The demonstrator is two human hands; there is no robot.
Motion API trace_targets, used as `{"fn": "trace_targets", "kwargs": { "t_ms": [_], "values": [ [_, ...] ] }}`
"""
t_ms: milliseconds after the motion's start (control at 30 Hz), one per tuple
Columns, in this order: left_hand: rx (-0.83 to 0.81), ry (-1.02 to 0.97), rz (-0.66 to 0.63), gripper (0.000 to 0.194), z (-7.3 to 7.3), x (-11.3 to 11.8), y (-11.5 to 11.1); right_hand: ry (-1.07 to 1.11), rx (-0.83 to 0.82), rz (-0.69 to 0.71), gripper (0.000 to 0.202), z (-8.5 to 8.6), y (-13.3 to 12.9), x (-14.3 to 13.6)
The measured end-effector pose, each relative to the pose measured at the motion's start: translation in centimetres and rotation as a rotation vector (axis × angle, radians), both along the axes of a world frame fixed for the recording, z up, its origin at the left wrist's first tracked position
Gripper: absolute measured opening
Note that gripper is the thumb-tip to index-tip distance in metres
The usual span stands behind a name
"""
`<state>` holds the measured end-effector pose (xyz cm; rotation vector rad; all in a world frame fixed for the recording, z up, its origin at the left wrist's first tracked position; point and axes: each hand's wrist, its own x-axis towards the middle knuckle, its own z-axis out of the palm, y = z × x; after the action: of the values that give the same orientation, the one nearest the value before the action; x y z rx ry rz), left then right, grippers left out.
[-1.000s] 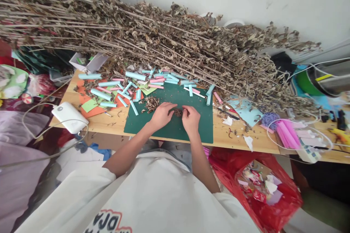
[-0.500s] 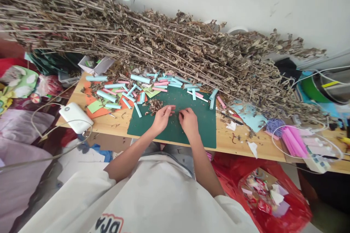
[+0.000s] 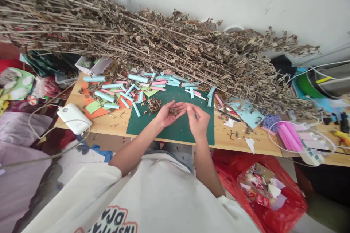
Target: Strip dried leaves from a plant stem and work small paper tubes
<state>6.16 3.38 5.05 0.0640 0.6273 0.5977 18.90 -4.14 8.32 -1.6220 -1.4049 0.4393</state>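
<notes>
My left hand [image 3: 168, 113] is turned palm up over the green cutting mat [image 3: 175, 133], its fingers stretched to the right and slightly cupped. In its palm lies a small heap of crumbled dried leaves [image 3: 173, 111]. My right hand [image 3: 198, 119] is just beside the left fingertips, thumb and fingers pinched together; whatever may be between them is too small to make out. A pile of brown dried leaves [image 3: 153, 106] sits on the mat to the left of my left hand. Rolled blue paper tubes [image 3: 138, 78] and pink paper tubes [image 3: 158, 88] are scattered beyond both hands.
Long bundles of dried stalks [image 3: 175, 47] stretch across the back of the wooden table [image 3: 109, 128]. A white power bank [image 3: 74, 118] with a cable lies left. Blue paper [image 3: 246, 112], purple string [image 3: 270, 122] and a power strip [image 3: 311, 156] are right. A red bag [image 3: 226, 167] holds scraps below.
My left hand has turned palm up, showing crumbled leaves in it. My right hand has shifted slightly right and its fingers now meet near the left fingertips. The view has moved a little.
</notes>
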Motion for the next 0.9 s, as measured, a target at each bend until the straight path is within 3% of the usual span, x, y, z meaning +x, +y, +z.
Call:
{"fn": "trace_targets", "kwargs": {
  "t_ms": [67,167,300,400,500,633,767,900],
  "values": [
    [0.012,-0.008,0.083,0.038,0.0,-0.8,0.5,-0.055,-0.053,-0.029,0.027,-0.7,-0.2,0.7],
    [0.047,0.01,0.177,0.038,0.1,-2.0,1.3,-0.294,-0.245,0.108,0.021,-2.4,0.0,0.1],
    [0.091,0.024,0.18,0.041,0.2,-2.6,1.7,-0.588,-0.39,0.19,0.022,-4.6,0.8,-2.3],
    [0.095,0.013,0.184,0.04,0.3,-2.4,1.3,-0.658,-0.426,0.179,0.027,-5.1,1.3,-2.9],
    [0.088,0.002,0.198,0.037,0.1,-2.2,0.8,-0.497,-0.32,0.131,0.025,-4.2,1.3,-1.9],
    [0.117,0.011,0.193,0.029,-0.5,-1.5,0.4,-0.247,-0.071,0.0,0.023,-1.7,0.7,-1.4],
    [0.137,-0.009,0.154,0.027,-1.3,-0.1,0.0,-0.326,-0.047,0.172,0.026,-0.1,0.8,-2.4],
    [0.125,-0.003,0.08,0.029,-1.5,1.0,-0.5,-0.375,0.0,0.157,0.046,-0.4,3.0,-2.5]
  ]
}}
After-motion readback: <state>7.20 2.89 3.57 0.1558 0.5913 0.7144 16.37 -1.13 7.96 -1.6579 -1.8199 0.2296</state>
